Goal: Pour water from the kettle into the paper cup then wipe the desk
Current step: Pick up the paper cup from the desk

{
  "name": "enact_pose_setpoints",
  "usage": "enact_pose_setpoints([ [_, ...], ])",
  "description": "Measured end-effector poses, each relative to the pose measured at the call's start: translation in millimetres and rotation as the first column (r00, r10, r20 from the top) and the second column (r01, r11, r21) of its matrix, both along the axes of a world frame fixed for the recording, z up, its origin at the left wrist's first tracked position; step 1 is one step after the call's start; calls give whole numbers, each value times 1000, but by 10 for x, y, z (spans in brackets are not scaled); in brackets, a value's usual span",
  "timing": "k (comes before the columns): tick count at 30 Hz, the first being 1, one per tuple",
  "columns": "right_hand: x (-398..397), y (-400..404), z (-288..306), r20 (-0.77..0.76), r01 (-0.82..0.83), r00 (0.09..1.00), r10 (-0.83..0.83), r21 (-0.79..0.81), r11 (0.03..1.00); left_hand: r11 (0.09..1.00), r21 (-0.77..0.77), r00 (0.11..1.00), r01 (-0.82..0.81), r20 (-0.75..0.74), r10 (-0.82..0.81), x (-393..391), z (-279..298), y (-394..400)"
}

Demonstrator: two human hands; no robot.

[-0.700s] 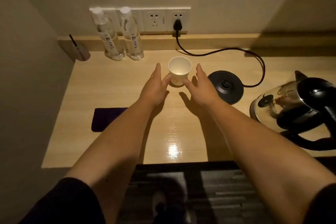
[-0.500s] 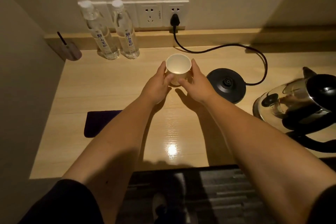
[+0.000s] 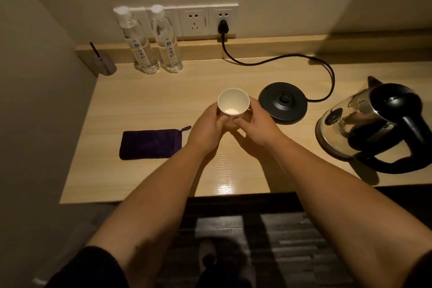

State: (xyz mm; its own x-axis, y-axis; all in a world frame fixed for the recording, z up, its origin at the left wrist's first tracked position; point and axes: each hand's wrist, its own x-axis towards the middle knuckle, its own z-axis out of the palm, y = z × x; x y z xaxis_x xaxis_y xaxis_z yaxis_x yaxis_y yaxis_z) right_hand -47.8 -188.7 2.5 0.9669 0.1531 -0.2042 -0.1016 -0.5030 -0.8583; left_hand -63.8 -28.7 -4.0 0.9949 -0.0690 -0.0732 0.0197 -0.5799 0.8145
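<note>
Paper cup (image 3: 233, 103) sits upright, clasped between left grip (image 3: 208, 129) and right grip (image 3: 256, 124).

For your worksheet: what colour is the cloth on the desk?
Dark purple cloth, seen in the head view.

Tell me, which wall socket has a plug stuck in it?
The right-hand socket, the one farthest from the two water bottles. A black plug fills it; the socket beside it is empty.

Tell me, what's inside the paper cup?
The paper cup looks empty: only its pale bottom shows. The left hand and right hand cover its lower outside.
</note>
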Motion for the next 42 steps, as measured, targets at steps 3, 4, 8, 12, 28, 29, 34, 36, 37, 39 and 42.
enact_pose_setpoints([
  [3, -203, -57, 43, -8, -29, 1000, 30, 28, 999, 999, 23, 1000, -27, -6, 27, -237, -3, -64],
  [4, -261, -77, 53, -11, -39, 999, 40, 28, 999, 999, 30, 999, -38, -9, 38, -306, 1, -85],
  [8, -442, -156, 50, -16, -71, 997, 71, 13, 997, 996, 53, 997, -78, -23, 79, -547, -14, -174],
  [12, -557, -203, 12, -22, -96, 995, 97, 19, 995, 992, 52, 992, -116, -48, 119, -708, -68, -239],
  [28, -653, -464, 12, -162, -35, 986, 42, 48, 998, 988, 9, 982, -151, -111, 151, -705, -243, -290],
  [29, -715, -523, 1, -169, -28, 985, 34, 36, 999, 986, -42, 981, -160, -122, 154, -693, -248, -305],
  [34, -1084, -799, -28, -165, -26, 986, 22, -21, 999, 874, -411, 948, -259, -283, 147, -629, -224, -410],
  [36, -1205, -861, 15, -145, -23, 989, 19, -30, 999, 814, -502, 939, -293, -311, 146, -602, -198, -460],
  [37, -1255, -891, 48, -123, -15, 992, 11, -35, 999, 822, -492, 943, -286, -298, 150, -590, -190, -493],
  [39, -1336, -955, 154, -43, -3, 999, -2, -100, 995, 862, -438, 955, -257, -253, 156, -577, -186, -552],
  [42, -1444, -1129, 467, 216, 118, 973, -77, -186, 976, 916, -337, 963, -217, -229, 144, -576, -231, -519],
])
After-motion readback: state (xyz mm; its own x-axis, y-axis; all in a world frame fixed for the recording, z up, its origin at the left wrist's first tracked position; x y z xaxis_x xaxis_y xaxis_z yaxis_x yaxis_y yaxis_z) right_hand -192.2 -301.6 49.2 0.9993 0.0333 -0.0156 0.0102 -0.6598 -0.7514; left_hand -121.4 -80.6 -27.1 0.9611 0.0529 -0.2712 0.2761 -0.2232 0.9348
